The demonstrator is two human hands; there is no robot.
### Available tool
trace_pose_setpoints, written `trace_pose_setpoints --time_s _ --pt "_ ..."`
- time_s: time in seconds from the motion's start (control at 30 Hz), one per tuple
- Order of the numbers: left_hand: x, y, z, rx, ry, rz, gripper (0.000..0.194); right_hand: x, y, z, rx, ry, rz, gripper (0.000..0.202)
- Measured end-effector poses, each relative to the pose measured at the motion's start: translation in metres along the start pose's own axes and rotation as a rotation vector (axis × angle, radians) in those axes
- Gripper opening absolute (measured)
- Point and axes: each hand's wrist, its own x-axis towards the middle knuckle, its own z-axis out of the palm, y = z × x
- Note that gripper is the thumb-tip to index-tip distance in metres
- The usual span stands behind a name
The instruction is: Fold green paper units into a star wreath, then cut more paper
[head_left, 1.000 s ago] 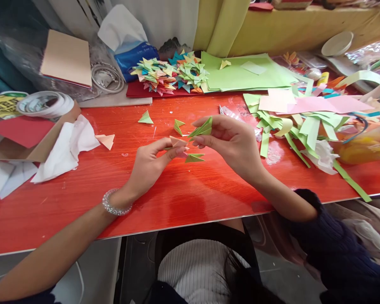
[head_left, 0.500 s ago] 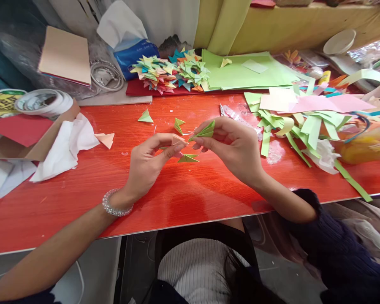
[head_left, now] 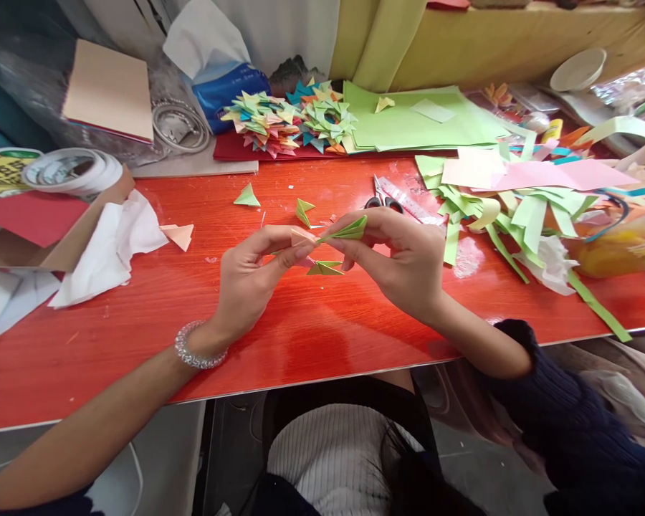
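Note:
Between the thumb and finger of my left hand (head_left: 247,283) is a peach folded paper piece (head_left: 302,236), with pink paper and a green-yellow folded piece (head_left: 325,268) joined or bunched just below it. My right hand (head_left: 408,252) pinches a green folded paper piece (head_left: 349,228). Its narrow end meets the tip of the peach piece; whether one is tucked into the other I cannot tell. Just beyond my fingers lies a yellow-green folded piece (head_left: 304,211), and farther left a pale green one (head_left: 247,196). A peach triangle (head_left: 179,236) rests by the white tissue.
Scissors (head_left: 383,200) and a ruler (head_left: 408,202) lie behind my right hand. Green and pink paper strips (head_left: 532,215) heap up at the right. Folded-paper rings (head_left: 263,125) and green sheets (head_left: 403,125) stand at the back. A box with tape rolls (head_left: 75,172) occupies the left.
My right hand has turned slightly and brought the green piece's tip against the peach piece. The scissors behind it now show. My left hand stays almost still.

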Motion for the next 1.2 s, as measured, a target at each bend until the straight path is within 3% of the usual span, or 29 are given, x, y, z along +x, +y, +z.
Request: trace_pose_setpoints --time_s 0.6,1.2 --pt "-0.0003 0.0012 -0.0004 0.006 -0.033 -0.001 0.012 0.0006 -0.0019 0.0017 0.052 0.018 0.093 0.002" --pt "0.0039 -0.0002 -0.0067 0.203 -0.046 0.149 0.021 -0.0004 -0.0056 0.0015 0.09 -0.018 0.087 0.003"
